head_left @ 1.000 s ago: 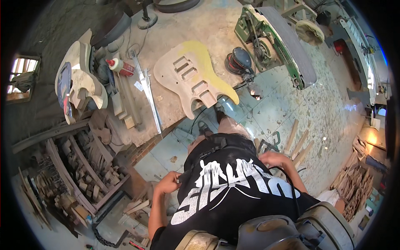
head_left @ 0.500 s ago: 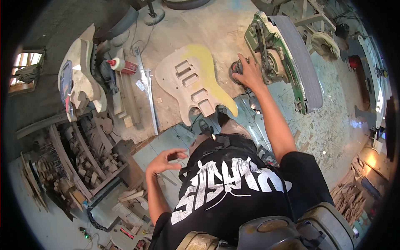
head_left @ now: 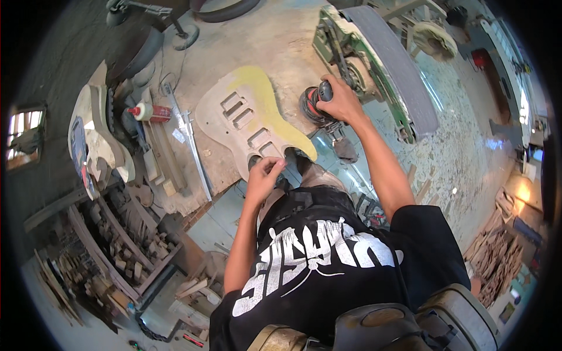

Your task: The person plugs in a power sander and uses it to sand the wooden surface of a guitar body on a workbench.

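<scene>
An unfinished electric guitar body (head_left: 213,114), pale wood with a yellow area along its right side and routed cavities, lies flat near the front edge of the workbench (head_left: 275,35). My left hand (head_left: 263,178) is at its near end by the neck pocket, thumb and fingers closed on the edge there. To the right of the body, my right hand (head_left: 342,102) grips a black and red orbital sander (head_left: 309,105) by its top. A dark dust bag (head_left: 345,150) hangs from the sander, past the bench edge. The sander and the guitar body are apart.
A green belt sander (head_left: 374,70) stands right of my right hand. On the left lie a metal caliper (head_left: 190,140), a red and white glue bottle (head_left: 149,112) and wood strips (head_left: 167,152). More guitar bodies (head_left: 96,131) stand at the left edge; a desk lamp (head_left: 185,36) is behind.
My left hand has come up from beside my body to the guitar body's near end, its fingers closing. My right hand has lifted and tilted the sander. The view has shifted somewhat.
</scene>
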Demonstrator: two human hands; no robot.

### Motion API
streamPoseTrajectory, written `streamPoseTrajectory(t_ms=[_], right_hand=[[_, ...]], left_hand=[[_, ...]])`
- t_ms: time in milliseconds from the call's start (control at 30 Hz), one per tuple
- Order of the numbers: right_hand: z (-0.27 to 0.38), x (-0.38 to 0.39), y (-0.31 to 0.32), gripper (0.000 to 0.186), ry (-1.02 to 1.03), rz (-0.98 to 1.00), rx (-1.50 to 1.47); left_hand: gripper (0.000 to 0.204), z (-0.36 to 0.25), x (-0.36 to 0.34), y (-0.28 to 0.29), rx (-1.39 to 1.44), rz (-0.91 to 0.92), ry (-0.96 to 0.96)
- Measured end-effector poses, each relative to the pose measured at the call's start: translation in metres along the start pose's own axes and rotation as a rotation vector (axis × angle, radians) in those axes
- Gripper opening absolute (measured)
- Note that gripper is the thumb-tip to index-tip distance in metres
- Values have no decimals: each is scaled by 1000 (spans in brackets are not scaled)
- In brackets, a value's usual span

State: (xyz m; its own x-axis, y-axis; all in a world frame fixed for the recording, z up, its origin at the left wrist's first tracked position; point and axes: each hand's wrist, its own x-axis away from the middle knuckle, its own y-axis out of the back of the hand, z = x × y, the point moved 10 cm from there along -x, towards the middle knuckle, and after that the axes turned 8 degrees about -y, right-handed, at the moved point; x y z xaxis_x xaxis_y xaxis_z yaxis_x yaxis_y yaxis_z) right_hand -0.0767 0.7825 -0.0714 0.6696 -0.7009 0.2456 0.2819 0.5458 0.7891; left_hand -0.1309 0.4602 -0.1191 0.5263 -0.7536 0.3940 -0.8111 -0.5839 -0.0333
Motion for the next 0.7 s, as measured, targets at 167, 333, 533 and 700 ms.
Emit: streamPoseTrajectory(t_ms=[167, 333, 533, 700], right_hand=[[18, 83, 56, 72, -65, -212, -185], [3, 148, 96, 55, -143, -240, -756], [10, 202, 90, 48, -187, -194, -1282], [33, 212, 72, 46, -176, -189, -1313]], left_hand=[[47, 23, -24, -65, -238, 359, -70], [72, 22, -31, -143, -388, 581, -317], [77, -83, 43, -178, -426, 143, -1149], [37, -78, 50, -152, -627, 329, -876]])
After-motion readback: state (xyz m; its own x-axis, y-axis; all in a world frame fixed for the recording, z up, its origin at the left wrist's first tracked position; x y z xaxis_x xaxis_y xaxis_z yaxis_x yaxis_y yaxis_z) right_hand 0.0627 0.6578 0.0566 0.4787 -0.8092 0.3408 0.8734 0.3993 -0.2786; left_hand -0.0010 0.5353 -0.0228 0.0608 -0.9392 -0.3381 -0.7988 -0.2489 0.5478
